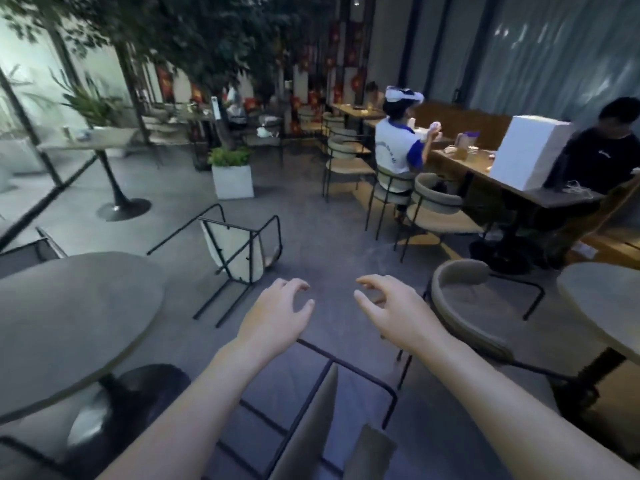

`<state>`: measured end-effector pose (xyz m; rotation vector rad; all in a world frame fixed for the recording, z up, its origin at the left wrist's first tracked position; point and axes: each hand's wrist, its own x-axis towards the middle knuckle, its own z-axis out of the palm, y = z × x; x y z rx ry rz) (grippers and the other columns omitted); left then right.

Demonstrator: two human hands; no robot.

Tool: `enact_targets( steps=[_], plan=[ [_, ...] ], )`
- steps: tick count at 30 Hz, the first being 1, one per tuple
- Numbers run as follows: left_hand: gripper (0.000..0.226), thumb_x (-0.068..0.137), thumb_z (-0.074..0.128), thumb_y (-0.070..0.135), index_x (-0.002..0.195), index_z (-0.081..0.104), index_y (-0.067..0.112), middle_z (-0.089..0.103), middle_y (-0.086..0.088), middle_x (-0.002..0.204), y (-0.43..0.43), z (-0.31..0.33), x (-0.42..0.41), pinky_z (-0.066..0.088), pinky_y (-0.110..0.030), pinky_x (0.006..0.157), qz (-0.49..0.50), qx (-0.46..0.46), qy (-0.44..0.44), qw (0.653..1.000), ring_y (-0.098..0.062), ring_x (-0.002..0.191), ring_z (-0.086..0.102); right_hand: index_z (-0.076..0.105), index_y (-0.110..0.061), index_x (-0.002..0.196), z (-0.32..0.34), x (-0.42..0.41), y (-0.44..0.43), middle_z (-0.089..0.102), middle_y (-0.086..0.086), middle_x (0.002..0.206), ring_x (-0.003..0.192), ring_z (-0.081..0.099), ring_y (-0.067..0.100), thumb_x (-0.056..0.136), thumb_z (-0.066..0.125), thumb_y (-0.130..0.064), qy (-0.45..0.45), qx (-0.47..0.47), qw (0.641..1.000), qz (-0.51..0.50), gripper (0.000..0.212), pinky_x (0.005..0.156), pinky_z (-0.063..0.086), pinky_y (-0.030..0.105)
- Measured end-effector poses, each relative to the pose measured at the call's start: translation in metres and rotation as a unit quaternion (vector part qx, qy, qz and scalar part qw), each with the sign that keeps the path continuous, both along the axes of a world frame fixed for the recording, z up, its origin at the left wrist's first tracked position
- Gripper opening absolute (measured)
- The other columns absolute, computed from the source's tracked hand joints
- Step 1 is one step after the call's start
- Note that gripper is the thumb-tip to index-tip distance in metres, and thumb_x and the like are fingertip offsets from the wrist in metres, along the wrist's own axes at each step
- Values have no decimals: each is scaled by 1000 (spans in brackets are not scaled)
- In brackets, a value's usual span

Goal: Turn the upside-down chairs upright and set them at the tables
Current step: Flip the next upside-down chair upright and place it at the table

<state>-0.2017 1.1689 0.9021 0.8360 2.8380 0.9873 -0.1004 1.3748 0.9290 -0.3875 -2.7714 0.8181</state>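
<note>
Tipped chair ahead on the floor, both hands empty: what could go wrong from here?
1. The overturned chair has legs jutting out across the walkway; they may trip you.
2. Another chair frame lies right below your left hand and right hand; stepping forward could snag it.

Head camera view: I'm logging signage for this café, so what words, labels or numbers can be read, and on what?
None can be read.
Back of the seated person's white vest: blue printing, too blurred to read.
Chest of the black T-shirt: a small pale mark, too small to read.
White box on the long table: no text shows.
Overturned chair: no label shows.
</note>
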Motion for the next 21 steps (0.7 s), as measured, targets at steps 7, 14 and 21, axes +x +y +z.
enact_targets(
  steps=[7,14,21],
  plan=[
    [37,93,53,46,127,59,30,58,4,125,12,-23,-4,47,-39,99,146,-11,-38,989,-15,116,57,59,-39,132,-32,-75,34,58,-17,124,103,61,5,99,49,-56,-33,-19,990,135,39,64,63,41],
    [38,96,51,46,131,56,31,56,1,128,60,-30,44,47,-42,99,333,-50,-37,941,-21,119,55,62,-35,133,-61,-121,78,61,-14,120,99,63,9,99,52,-53,-19,-21,946,322,39,72,62,45],
    [34,97,54,40,126,61,25,58,-3,119,113,-30,120,45,-37,97,496,-62,-33,866,-27,115,54,64,-33,131,-73,-111,95,65,-10,122,101,65,14,99,52,-50,3,-7,885,465,38,87,53,36]
  ],
)
